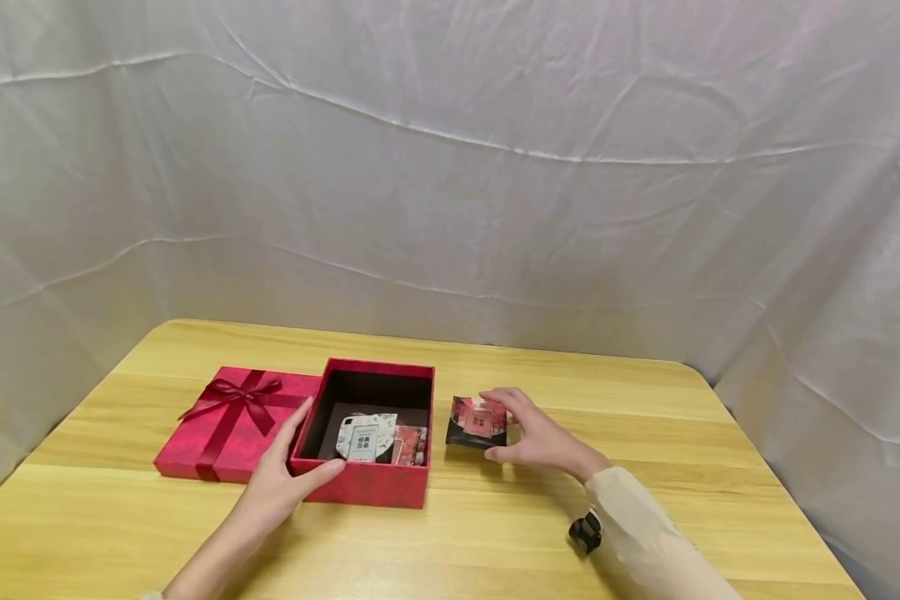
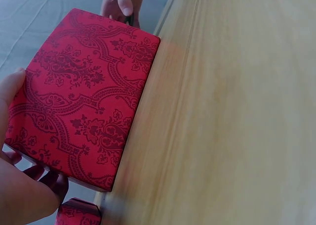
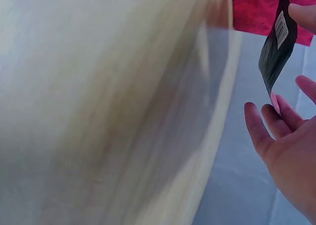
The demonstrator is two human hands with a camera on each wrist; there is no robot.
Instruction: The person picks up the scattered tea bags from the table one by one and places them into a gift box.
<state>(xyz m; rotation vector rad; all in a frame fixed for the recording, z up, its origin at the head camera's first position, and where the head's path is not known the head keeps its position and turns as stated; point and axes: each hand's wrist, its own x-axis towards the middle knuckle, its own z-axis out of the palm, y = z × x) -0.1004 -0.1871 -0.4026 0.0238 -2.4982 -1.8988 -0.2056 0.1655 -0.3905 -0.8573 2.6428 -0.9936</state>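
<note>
A red patterned gift box (image 1: 375, 486) stands lidless on the table, dark inside. My left hand (image 1: 281, 479) grips its near left corner, thumb on the front wall and fingers along the left side. Inside lie a white floral tea sachet (image 1: 369, 442) and a red one (image 1: 408, 446), partly hidden by the front wall. Just right of the box, my right hand (image 1: 528, 433) pinches a red and black tea sachet (image 1: 477, 422) above the table. Its black back with a barcode label (image 3: 281, 29) shows in the right wrist view.
The red lid (image 1: 183, 450), tied with a dark red ribbon bow (image 1: 243, 396), lies left of the box and close against it. A light wooden table (image 1: 645, 433) carries everything. Pale cloth (image 1: 450, 167) hangs behind and at the sides.
</note>
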